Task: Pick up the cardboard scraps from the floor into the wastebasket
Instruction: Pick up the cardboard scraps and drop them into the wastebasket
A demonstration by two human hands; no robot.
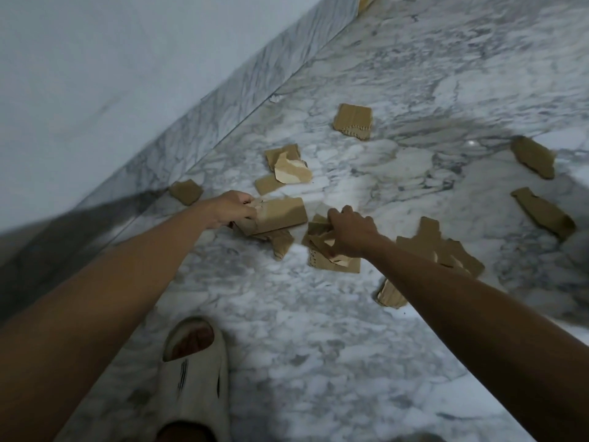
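Observation:
Brown cardboard scraps lie scattered over a marble floor (318,314). My left hand (231,208) grips a stack of scraps topped by a large flat piece (280,215). My right hand (349,231) grips a bunch of torn scraps (320,242) just to the right of it. Loose pieces remain around them: a crumpled pale piece (291,170), a square piece (353,121) farther off, one by the baseboard (185,192), several overlapping ones (446,250) beyond my right forearm, and two at the right (534,156) (543,212). No wastebasket is in view.
A wall with a marble baseboard (223,100) runs diagonally along the left. My foot in a pale slipper (194,374) stands at the bottom middle. Another scrap (390,295) lies half hidden under my right forearm.

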